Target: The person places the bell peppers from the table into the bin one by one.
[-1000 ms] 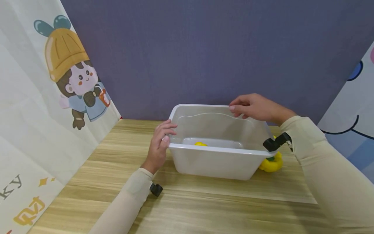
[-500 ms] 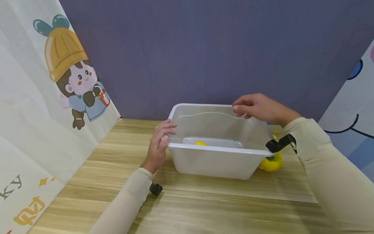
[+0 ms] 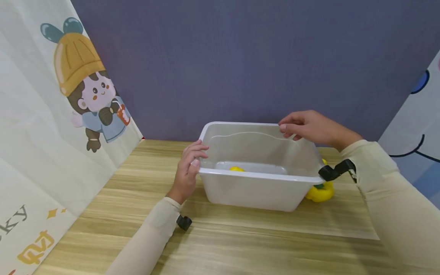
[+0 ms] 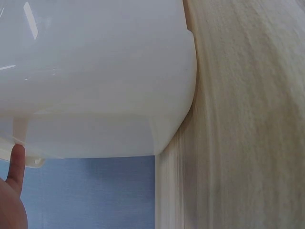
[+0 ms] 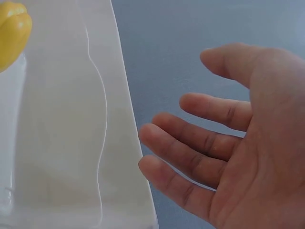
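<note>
A white plastic bin (image 3: pixel 252 191) stands upright on the wooden table. At its left rim, my left hand (image 3: pixel 187 170) grips the edge, fingers reaching over the rim; one fingertip shows by the outer wall in the left wrist view. My right hand (image 3: pixel 314 128) hovers at the back right rim, holding nothing, its fingers spread and slightly bent in the right wrist view. Inside the bin lies a yellow lobed piece (image 5: pixel 13 36), mostly hidden by the front wall in the head view. A yellow bell pepper (image 3: pixel 320 193) with a green stem sits beside the bin's right end, partly covered by it.
The wooden table (image 3: pixel 220 244) extends in front and to the left of the bin. A dark blue-grey panel (image 3: pixel 220 61) rises close behind it. Printed white sheets with cartoon figures hang at the left (image 3: pixel 31 114) and right (image 3: pixel 409 133).
My right hand has drifted a little to the right along the bin's back rim. The left hand, the bin and the peppers have stayed in place.
</note>
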{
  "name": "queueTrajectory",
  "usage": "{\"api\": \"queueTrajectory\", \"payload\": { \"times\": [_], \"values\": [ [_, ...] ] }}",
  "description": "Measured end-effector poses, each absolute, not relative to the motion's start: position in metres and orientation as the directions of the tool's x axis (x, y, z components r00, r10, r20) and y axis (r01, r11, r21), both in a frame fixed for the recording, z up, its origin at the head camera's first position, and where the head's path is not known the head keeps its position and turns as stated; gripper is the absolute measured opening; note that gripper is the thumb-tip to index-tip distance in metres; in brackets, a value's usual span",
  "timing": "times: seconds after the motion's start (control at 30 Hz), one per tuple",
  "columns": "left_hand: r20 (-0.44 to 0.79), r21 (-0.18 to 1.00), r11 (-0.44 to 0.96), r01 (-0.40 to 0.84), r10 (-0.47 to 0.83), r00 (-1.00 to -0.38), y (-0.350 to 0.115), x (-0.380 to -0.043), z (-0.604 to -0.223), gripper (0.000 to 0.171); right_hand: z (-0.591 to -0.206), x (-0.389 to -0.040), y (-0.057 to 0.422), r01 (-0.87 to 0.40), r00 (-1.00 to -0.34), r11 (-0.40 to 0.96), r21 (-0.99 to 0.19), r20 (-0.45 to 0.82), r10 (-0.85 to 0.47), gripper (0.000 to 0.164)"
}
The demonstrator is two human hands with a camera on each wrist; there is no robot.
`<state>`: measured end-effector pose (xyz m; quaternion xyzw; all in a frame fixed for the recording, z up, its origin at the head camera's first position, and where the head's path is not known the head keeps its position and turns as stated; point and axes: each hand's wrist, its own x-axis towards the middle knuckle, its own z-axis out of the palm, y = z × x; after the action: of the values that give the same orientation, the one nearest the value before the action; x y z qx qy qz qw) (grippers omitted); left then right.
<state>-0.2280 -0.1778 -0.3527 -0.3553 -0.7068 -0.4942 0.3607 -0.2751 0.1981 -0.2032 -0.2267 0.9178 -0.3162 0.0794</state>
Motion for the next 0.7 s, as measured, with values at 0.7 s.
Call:
{"api": "queueTrajectory", "payload": {
  "times": [0.7],
  "values": [
    [0.863,0.443,0.268,0.856,0.131,-0.487,-0.172,-0.233,-0.351,0.031,-0.202,-0.275,0.221,-0.379,-0.886,0.700,-0.605,0.018,-0.463,0.056]
  ]
}}
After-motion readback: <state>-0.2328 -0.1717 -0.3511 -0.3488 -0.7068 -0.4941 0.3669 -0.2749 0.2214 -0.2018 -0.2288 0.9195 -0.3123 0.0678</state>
